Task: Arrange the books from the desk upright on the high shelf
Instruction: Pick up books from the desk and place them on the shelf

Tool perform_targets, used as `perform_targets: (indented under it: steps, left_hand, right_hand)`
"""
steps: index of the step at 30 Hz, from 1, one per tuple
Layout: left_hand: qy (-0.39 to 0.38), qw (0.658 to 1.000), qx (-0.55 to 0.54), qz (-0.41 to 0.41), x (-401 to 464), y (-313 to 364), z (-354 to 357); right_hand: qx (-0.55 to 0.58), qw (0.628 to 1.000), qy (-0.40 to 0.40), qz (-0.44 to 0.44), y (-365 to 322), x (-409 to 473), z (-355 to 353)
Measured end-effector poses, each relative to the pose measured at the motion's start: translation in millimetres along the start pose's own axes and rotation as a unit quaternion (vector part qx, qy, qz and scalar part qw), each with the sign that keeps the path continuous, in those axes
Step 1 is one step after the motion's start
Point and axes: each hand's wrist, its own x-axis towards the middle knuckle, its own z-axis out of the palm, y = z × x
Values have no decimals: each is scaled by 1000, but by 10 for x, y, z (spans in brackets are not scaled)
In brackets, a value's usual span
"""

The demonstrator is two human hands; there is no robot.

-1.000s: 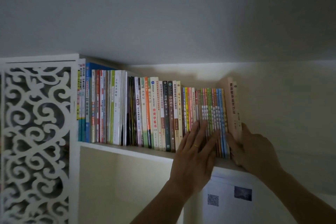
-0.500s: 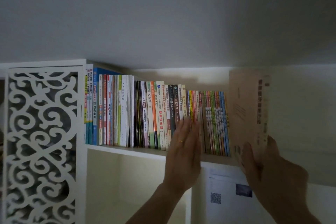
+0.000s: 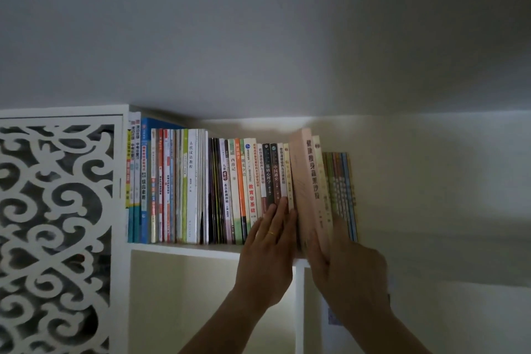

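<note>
A long row of books [image 3: 201, 187] stands upright on the high white shelf [image 3: 184, 248]. My right hand [image 3: 347, 264] grips the lower end of a pale pink book [image 3: 309, 181], which stands slightly tilted in a gap partway along the row, thin colourful books [image 3: 342, 184] to its right. My left hand [image 3: 270, 241] presses with straight fingers against the spines just left of the pink book. A ring sits on one left finger.
A white fretwork panel [image 3: 57, 224] closes the shelf unit on the left. Below the shelf are open compartments split by a white divider [image 3: 298, 310]. The ceiling hangs close above the books. Bare wall lies to the right.
My right hand pulled the pink book from the row's right end, carried it left and put it into a gap in the row. My left hand slid left along the spines.
</note>
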Motion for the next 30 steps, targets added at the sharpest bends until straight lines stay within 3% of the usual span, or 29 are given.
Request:
perform_targets:
  steps: [10,14,16,18,20,22,24,27,30]
  left_hand:
    - [-8,1000,3,-5,-16,-26,37]
    - [-19,999,-45,11,-7,-7,21]
    - [-26,992,-127,6,26,4,10]
    - [2,935,-351,-50,60,96,-197]
    - [35,837,-536,-103,91,237,-503]
    - [39,801,-585,-120,116,357,-780]
    - [0,827,-551,-114,137,430,-939]
    - [-46,895,-428,-116,153,466,-1051]
    - [-38,916,-369,-153,151,479,-1147]
  right_hand:
    - [-1,999,44,28,-106,-3,98]
    - [13,999,42,23,-96,-29,118]
    - [20,999,32,25,-92,-44,122]
    - [27,999,10,36,-118,-43,109]
    - [40,999,19,32,-157,-41,115]
    - [52,998,32,30,-172,-43,168]
    - [40,999,16,30,-149,-40,240]
    - [-11,1000,2,30,-231,-67,293]
    - [4,1000,31,2,-404,-42,285]
